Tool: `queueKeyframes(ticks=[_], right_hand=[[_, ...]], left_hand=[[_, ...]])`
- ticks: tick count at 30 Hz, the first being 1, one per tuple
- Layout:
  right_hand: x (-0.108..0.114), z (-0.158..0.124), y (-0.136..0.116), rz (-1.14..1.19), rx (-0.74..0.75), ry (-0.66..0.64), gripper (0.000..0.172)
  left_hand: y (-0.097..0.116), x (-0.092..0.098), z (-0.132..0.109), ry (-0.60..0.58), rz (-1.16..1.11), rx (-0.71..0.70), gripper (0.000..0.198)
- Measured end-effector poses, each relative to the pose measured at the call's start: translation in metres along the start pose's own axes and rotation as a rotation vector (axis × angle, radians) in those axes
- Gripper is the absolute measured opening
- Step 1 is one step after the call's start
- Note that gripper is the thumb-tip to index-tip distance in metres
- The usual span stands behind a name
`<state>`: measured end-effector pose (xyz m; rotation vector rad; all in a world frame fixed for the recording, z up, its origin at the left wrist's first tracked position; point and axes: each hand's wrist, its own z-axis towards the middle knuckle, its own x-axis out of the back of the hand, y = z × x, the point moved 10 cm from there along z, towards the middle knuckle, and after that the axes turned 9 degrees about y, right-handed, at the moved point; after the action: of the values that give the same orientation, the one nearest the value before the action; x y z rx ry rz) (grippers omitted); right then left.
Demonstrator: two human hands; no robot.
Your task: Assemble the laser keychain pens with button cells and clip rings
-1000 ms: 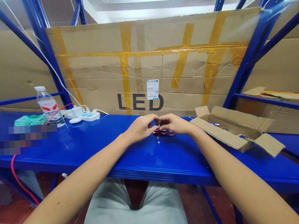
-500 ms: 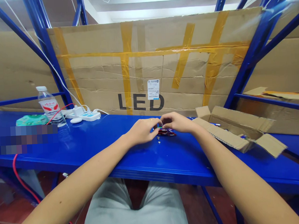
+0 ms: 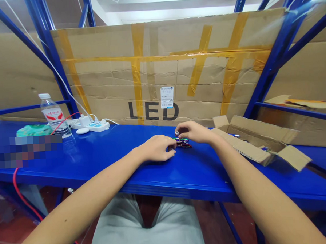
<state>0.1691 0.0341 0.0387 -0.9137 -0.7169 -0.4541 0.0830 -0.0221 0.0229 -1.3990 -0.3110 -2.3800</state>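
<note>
Several pens lie together on the blue table, among them a green pen [image 3: 183, 139] and a dark red pen [image 3: 184, 145]. My right hand [image 3: 193, 131] is just behind and above them, thumb and forefinger pinched on a small silvery piece [image 3: 177, 133]. Its exact kind is too small to tell. Left of the pens, my left hand [image 3: 159, 148] rests low on the tabletop, its fingers curled and the fingertips drawn in toward the thumb. Whatever is at those fingertips is mostly hidden; only a tiny shiny spot shows there.
An open cardboard box [image 3: 258, 139] with pens inside stands on the table [image 3: 99, 158] at right. To the left are a water bottle [image 3: 54, 115], a teal packet [image 3: 33, 130] and a white power strip [image 3: 97, 125] with cords. A large carton [image 3: 109, 84] lines the back.
My hands have parted: the left came down toward me over the two small silvery bits in front of the pens. My right hand stays behind the pens, a silvery piece now showing at its fingertips.
</note>
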Motion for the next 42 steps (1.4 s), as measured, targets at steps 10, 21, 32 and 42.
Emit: queueKeyframes(ticks=[10,21,32,42], right_hand=[[-0.003,-0.001,-0.002,-0.056,-0.003,-0.015,0.011],[-0.009,-0.003,-0.003,-0.056,-0.002,-0.036,0.011],[-0.018,-0.002,-0.018,0.136,0.003,-0.049,0.014],[-0.021,0.001,-0.019,0.19,0.009,0.036,0.016]], left_hand=[[-0.001,-0.02,-0.003,-0.134,-0.005,-0.032,0.016],[-0.02,0.002,0.003,0.055,-0.108,0.128,0.01],[-0.024,0.036,0.002,0.397,-0.11,0.071,0.014],[-0.06,0.044,-0.003,0.406,-0.084,0.22,0.012]])
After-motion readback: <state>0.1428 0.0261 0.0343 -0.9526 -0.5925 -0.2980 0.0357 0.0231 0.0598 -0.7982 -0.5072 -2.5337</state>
